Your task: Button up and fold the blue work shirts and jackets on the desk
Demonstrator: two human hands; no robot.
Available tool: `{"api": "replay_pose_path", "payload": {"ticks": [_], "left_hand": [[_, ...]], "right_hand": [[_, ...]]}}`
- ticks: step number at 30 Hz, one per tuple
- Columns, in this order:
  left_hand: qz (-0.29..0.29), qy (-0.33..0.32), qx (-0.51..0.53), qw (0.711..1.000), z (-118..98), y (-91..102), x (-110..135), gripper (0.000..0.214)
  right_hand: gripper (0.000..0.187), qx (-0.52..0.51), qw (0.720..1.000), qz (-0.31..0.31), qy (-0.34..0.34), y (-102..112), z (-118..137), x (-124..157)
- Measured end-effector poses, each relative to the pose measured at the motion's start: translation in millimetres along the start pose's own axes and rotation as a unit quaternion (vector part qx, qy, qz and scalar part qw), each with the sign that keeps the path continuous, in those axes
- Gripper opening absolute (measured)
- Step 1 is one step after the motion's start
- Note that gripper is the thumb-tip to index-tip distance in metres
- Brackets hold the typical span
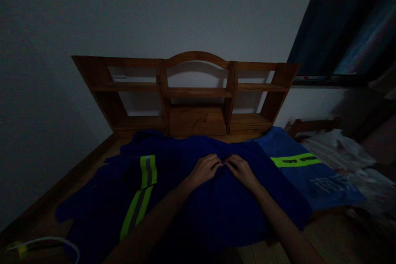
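A dark blue work jacket [192,210] with yellow-green and grey reflective stripes [140,194] lies spread over a wooden desk [328,235]. My left hand [204,169] and my right hand [241,170] rest side by side on the cloth near its middle, fingertips almost touching. Both hands have the fingers curled in, pinching the fabric between them. What lies under the fingertips is hidden in the dim light.
A second, lighter blue garment [306,173] with a yellow-green band lies to the right. A wooden shelf unit [192,95] stands at the back of the desk against the wall. A white cable [46,242] lies at the front left. Crumpled pale material [343,152] sits at the right.
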State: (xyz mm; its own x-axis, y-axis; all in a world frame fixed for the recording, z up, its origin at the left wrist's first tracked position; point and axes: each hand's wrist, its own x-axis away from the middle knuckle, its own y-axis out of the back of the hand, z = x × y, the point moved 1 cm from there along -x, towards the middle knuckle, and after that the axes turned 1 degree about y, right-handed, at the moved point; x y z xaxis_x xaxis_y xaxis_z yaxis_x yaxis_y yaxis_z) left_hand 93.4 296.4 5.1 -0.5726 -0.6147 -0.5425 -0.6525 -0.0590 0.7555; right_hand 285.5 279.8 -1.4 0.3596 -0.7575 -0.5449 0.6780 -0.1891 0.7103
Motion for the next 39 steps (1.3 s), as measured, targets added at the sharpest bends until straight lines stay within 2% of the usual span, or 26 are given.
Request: {"api": "replay_pose_path", "payload": {"ticks": [19, 25, 29, 33, 39], "left_hand": [[-0.019, 0.035, 0.024, 0.999, 3, -0.7, -2, 0.019], [-0.041, 0.063, 0.022, 0.997, 8, -0.7, -2, 0.017], [-0.049, 0.066, 0.015, 0.996, 10, -2.3, -2, 0.017], [-0.035, 0.061, -0.008, 0.998, 7, -4.4, -1, 0.02], [0.022, 0.047, -0.069, 0.996, -2, -5.4, 0, 0.032]], "right_hand": [[0.019, 0.018, 1.0, -0.02, -0.017, 2, 1, -1], [0.028, 0.08, 0.997, 0.013, -0.004, 36, -7, 3], [0.024, 0.09, 0.995, -0.021, -0.04, 53, -31, 18], [0.019, 0.069, 0.993, -0.047, -0.081, 49, -47, 31], [0.02, 0.05, 0.995, -0.042, -0.074, 48, -48, 34]]}}
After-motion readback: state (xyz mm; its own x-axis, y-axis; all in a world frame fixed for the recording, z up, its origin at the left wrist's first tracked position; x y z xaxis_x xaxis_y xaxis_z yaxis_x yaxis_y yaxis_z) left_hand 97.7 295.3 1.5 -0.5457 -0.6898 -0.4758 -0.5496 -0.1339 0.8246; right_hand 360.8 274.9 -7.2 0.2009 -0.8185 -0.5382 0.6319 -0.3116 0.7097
